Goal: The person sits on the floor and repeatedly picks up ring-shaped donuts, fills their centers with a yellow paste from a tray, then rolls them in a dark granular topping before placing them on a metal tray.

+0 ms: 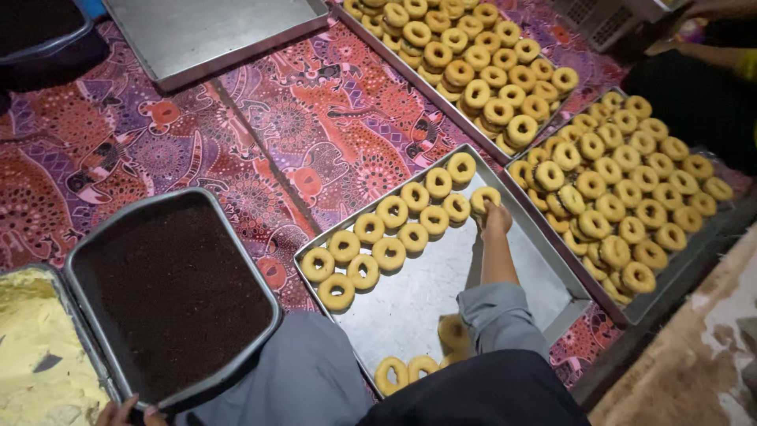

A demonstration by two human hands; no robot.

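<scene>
The right hand pinches a doughnut at the end of the second row on the steel tray, keeping the rows even. The left hand curls on the rim of the pan of dark crumbs, steadying it.

The near tray is bare sheet metal, dull grey with a soft sheen and a smooth floor. The ring doughnuts on it have a matt, golden-brown fried crust, slightly rough. The far tray is the same brushed grey metal. The dark-filled tray holds a matt, dark brown, granular crumb inside a metal rim, and beside it lies a pale yellow, flaky, matt shredded mass. The cloth beneath is printed woven fabric in purple and red, matt. The sleeve is soft grey cloth.
</scene>
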